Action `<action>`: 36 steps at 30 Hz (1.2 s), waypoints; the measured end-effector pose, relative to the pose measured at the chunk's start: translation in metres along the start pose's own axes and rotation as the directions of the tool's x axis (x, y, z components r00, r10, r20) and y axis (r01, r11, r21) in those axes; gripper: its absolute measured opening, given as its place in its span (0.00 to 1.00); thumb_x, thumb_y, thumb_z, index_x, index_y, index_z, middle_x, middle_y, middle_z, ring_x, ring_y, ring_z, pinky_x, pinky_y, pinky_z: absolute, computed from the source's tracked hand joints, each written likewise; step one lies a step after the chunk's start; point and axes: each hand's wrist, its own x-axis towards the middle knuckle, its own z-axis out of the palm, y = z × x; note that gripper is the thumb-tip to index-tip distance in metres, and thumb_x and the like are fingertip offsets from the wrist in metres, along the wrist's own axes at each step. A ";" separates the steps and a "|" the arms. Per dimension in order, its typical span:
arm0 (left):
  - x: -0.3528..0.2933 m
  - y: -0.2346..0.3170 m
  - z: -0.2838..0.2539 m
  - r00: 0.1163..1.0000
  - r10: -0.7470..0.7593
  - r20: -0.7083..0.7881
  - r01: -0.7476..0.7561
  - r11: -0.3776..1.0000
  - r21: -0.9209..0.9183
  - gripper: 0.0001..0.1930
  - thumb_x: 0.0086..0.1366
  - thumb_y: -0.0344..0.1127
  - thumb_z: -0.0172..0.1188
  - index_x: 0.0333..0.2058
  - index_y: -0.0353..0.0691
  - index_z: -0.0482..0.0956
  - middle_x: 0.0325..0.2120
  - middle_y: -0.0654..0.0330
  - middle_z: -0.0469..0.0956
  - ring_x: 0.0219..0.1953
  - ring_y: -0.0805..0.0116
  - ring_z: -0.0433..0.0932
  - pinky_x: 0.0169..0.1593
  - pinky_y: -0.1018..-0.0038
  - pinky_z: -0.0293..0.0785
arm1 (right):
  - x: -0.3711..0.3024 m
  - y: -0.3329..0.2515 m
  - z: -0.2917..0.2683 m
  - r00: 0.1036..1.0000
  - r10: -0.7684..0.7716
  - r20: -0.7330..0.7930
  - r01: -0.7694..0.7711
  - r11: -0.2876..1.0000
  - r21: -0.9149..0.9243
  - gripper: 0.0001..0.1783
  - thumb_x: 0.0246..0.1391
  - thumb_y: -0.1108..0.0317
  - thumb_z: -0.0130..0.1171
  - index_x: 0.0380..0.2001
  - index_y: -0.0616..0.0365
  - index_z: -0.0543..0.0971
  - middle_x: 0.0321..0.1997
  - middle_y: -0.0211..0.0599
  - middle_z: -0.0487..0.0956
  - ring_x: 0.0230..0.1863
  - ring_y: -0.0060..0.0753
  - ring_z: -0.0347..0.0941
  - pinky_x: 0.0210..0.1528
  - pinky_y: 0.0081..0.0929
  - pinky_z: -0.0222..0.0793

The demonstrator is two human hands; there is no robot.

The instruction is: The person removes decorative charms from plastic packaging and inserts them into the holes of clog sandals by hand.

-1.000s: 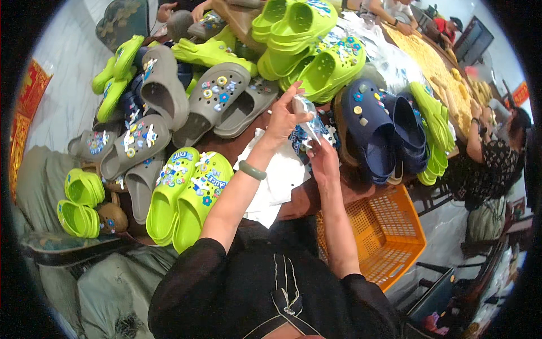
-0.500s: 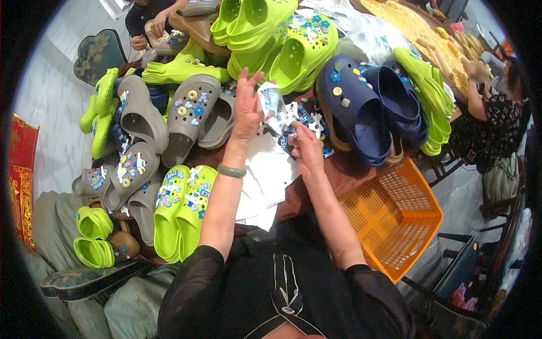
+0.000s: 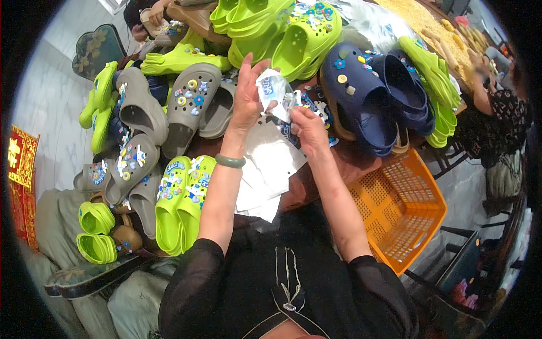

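My left hand [image 3: 246,100], a green bangle on its wrist, holds a small clear plastic packet [image 3: 271,92] with white and blue pieces in it, its fingers closed at the packet's left side. At the packet's lower right corner, my right hand [image 3: 310,130] pinches with thumb and fingers. What lies between those fingertips is too small to make out. Under both hands are white paper sheets [image 3: 262,172]. Just beyond my right hand lies a heap of small blue and white shoe charms [image 3: 318,106], partly hidden by the hand.
Grey clogs [image 3: 195,93] and lime-green clogs [image 3: 179,198] crowd the left. More lime clogs [image 3: 307,42] are piled ahead, with navy clogs [image 3: 355,101] to the right. An orange plastic basket [image 3: 398,212] stands by my right forearm. Other people sit at the far left and right.
The packet has turned, so its blue and white contents show more plainly. My right fingers have closed in on its lower corner. The whole view has shifted slightly.
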 end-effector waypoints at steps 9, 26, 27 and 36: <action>-0.004 0.011 0.000 0.994 -0.082 0.075 0.079 0.996 0.042 0.60 0.42 0.32 0.73 0.68 0.47 0.37 0.59 0.48 0.61 0.60 0.52 0.65 0.60 0.60 0.67 | -0.011 -0.004 0.008 0.965 -0.034 0.262 -0.058 0.940 0.336 0.07 0.53 0.73 0.58 0.36 0.55 0.75 0.47 0.37 0.77 0.39 0.27 0.72 0.44 0.26 0.66; -0.008 0.043 -0.010 0.971 -0.035 -0.235 -0.064 0.914 -0.401 0.43 0.42 0.30 0.52 0.63 0.41 0.55 0.58 0.41 0.62 0.60 0.39 0.62 0.63 0.49 0.60 | -0.020 -0.003 0.000 0.980 -0.196 -0.041 0.187 0.969 -0.163 0.13 0.55 0.60 0.61 0.40 0.56 0.77 0.50 0.27 0.74 0.36 0.19 0.73 0.33 0.15 0.61; -0.013 0.049 -0.004 0.966 -0.040 -0.256 -0.078 0.897 -0.435 0.41 0.42 0.32 0.52 0.62 0.41 0.58 0.58 0.40 0.62 0.61 0.36 0.60 0.64 0.47 0.59 | -0.024 -0.010 0.005 0.987 -0.158 -0.030 0.150 0.974 -0.171 0.17 0.57 0.57 0.59 0.43 0.57 0.76 0.49 0.28 0.74 0.36 0.19 0.73 0.33 0.13 0.61; -0.093 0.026 0.000 0.904 -0.284 -0.318 0.229 0.952 -0.201 0.22 0.55 0.30 0.50 0.50 0.34 0.72 0.44 0.57 0.76 0.45 0.69 0.76 0.50 0.70 0.71 | -0.070 -0.020 0.036 0.974 -0.115 0.196 0.152 0.970 -0.188 0.18 0.53 0.71 0.60 0.47 0.67 0.75 0.38 0.33 0.80 0.35 0.21 0.76 0.37 0.18 0.70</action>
